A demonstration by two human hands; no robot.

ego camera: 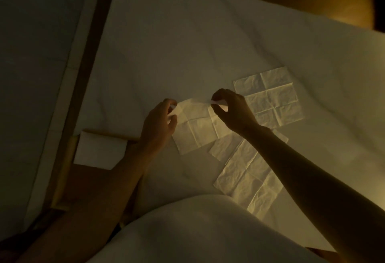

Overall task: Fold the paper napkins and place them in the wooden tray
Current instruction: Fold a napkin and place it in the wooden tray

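Both the left hand (160, 121) and right hand (229, 108) pinch the napkin's (200, 129) far corners. Recommendation: draw them evenly toward the near edge, beside the tray (62, 171).

Three unfolded paper napkins lie on the sheet-covered bed (187, 43). The middle napkin (198, 129) sits between the two hands, the left hand (160, 123) pinching its far left corner and the right hand (231, 108) pinching its far right corner. A second napkin (273, 95) lies just right of and behind it, apart. A third napkin (248, 177) lies nearer the person, under the right forearm. To the left, the wooden tray (68, 158) sits at the bed's edge with a folded napkin (98, 152) in it.
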